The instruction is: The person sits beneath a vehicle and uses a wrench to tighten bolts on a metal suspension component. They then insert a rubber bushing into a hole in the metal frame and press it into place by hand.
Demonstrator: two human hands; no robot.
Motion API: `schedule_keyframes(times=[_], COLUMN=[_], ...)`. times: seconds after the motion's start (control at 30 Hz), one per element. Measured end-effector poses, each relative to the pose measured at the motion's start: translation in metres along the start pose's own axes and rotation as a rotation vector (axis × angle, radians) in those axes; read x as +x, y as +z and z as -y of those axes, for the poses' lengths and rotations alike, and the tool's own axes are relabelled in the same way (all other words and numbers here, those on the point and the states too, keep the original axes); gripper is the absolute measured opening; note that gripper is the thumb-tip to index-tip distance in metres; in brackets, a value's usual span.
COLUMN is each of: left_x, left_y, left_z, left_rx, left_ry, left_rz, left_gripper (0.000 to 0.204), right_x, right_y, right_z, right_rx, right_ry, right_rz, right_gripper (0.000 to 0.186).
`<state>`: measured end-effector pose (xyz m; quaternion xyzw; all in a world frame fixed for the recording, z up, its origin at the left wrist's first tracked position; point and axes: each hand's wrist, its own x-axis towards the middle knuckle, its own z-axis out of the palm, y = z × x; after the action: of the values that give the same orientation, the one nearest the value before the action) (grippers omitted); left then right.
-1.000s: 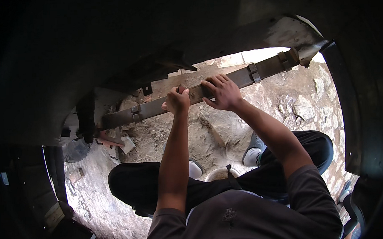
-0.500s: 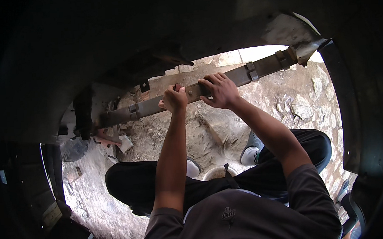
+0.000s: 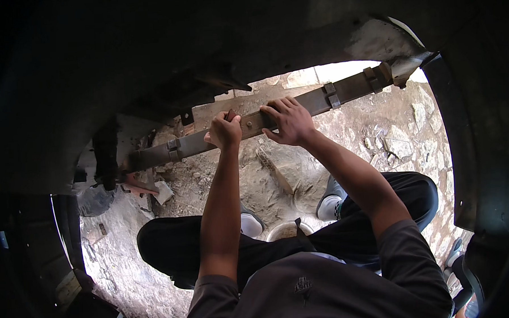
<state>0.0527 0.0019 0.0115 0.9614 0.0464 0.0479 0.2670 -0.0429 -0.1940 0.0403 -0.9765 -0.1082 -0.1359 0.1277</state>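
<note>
Head camera: a long, flat, grey-brown metal bar [image 3: 314, 101] crosses my view at twelve o'clock from the middle, its long axis tilted, one end pointing toward half past two and the other toward half past eight. My hands are apart from each other, over its middle stretch. My left hand [image 3: 225, 130], at half past ten, is curled into a fist around a small reddish-brown piece [image 3: 230, 115]; only a bit shows past my fingers, so its full shape and direction are hidden, and I cannot tell whether it meets the bar. My right hand [image 3: 290, 120], at half past one, lies over the bar; a dark patch under its fingers is hard to make out, and I cannot tell whether the hand grips or only rests. Between them sits a small round brownish bolt head [image 3: 249, 124]. The bar's half-past-eight end fades into murk, and a black curved panel [image 3: 148, 55] fills the view from ten to one o'clock, its details lost in shadow. At six o'clock, my dark grey short-sleeved shirt [image 3: 351, 291] bears a small dark chest print.
</note>
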Motion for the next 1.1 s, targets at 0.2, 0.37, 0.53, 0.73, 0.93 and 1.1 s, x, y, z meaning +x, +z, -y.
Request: schedule_keyframes(times=[0.2, 0.37, 0.53, 0.73, 0.93, 1.1], left_x=[-0.021, -0.032, -0.004, -0.011, -0.028, -0.012], left_y=[-0.003, -0.012, -0.007, -0.007, -0.001, 0.004], left_z=[0.01, 0.008, -0.001, 0.009, 0.012, 0.008], left_rx=[-0.066, -0.044, -0.013, -0.038, -0.058, -0.053], left_ry=[0.049, 0.051, 0.016, 0.047, 0.135, 0.129], left_rz=[0.044, 0.082, 0.057, 0.169, -0.005, -0.095], left_gripper=[0.024, 0.025, 0.025, 0.026, 0.022, 0.02], right_x=[-0.004, -0.005, -0.003, -0.007, -0.01, -0.005], right_y=[0.001, 0.005, 0.007, 0.016, 0.017, 0.018], right_z=[-0.003, 0.002, 0.006, -0.001, -0.001, 0.003], right_rx=[0.007, -0.031, -0.036, -0.044, -0.027, -0.002], right_ry=[0.016, 0.018, 0.019, -0.024, -0.025, -0.027], right_rz=[0.013, -0.036, -0.023, -0.091, -0.103, -0.119], right_gripper=[0.068, 0.066, 0.066, 0.067, 0.066, 0.067])
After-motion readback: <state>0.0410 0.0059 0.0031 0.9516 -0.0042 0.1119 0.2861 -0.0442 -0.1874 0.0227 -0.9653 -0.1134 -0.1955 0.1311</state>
